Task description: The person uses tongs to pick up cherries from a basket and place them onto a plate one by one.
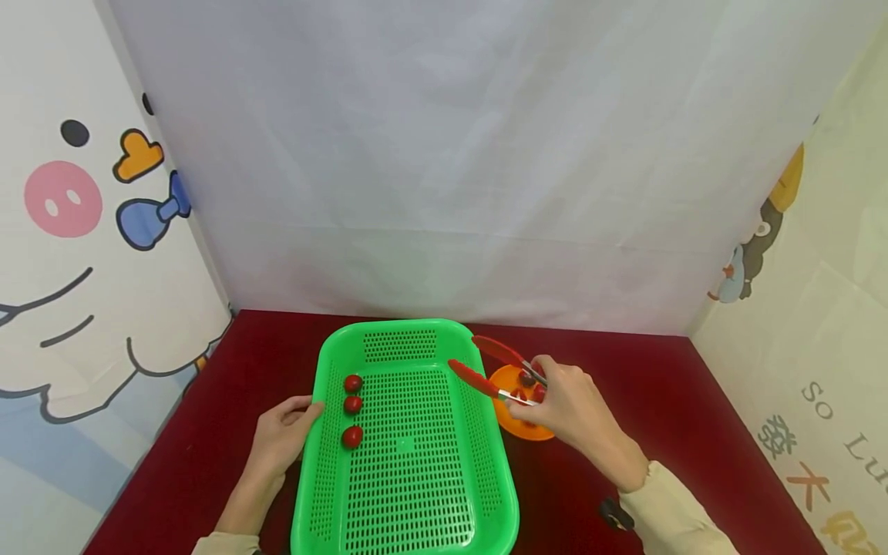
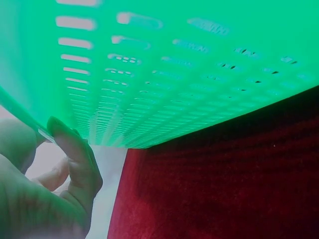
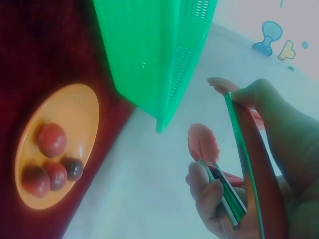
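A green perforated basket (image 1: 416, 478) lies on the red table, with three small red tomatoes (image 1: 352, 408) in a column near its left wall. My left hand (image 1: 284, 432) grips the basket's left rim (image 2: 30, 124) between thumb and fingers. My right hand (image 1: 569, 408) holds red-tipped tongs (image 1: 496, 370), whose jaws stand apart with nothing between them, over the basket's right rim. Under the hand sits an orange plate (image 3: 75, 114) with several red tomatoes (image 3: 51, 139) on it.
White cloth walls with cartoon prints enclose the red tabletop (image 1: 694, 432) at the back and both sides. A small black object (image 1: 613, 515) lies by my right sleeve. The basket's outer wall (image 3: 144, 55) stands close beside the plate.
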`<state>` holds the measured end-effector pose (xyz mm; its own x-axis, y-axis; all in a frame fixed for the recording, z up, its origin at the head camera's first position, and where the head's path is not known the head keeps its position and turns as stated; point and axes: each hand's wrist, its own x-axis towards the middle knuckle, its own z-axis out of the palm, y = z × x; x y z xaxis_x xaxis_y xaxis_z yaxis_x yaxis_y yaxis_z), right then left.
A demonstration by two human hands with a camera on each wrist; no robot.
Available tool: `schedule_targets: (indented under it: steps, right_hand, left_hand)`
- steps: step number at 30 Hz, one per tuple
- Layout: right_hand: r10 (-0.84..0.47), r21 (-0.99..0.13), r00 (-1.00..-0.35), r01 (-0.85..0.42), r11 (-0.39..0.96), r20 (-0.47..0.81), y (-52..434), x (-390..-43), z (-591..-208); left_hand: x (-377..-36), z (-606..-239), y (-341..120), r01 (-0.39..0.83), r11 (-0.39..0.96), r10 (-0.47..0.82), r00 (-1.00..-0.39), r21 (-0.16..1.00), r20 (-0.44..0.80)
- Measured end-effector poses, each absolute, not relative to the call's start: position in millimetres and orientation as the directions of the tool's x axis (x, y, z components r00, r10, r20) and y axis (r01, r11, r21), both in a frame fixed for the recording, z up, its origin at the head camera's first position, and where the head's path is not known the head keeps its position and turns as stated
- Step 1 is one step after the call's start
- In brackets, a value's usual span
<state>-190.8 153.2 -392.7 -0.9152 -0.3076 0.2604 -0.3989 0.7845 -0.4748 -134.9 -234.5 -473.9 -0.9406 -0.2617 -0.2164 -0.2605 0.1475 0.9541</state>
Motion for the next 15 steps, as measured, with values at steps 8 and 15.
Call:
schedule_targets:
  steps: [8, 15]
  right_hand:
    - [-0.368, -0.455, -0.890, -0.455, 0.766, 0.270, 139.8, -194.9, -397.8]
    - [-0.427, -0.418, -0.854, -0.518, 0.746, 0.297, 127.6, -197.8, -403.7]
  left_hand:
    - [-135.1, -473.1, -235.3, -0.269, 0.157, -0.263, -0.939, 0.950, -0.222]
    - [-135.4, -472.7, -234.7, -0.260, 0.160, -0.263, -0.941, 0.952, -0.212]
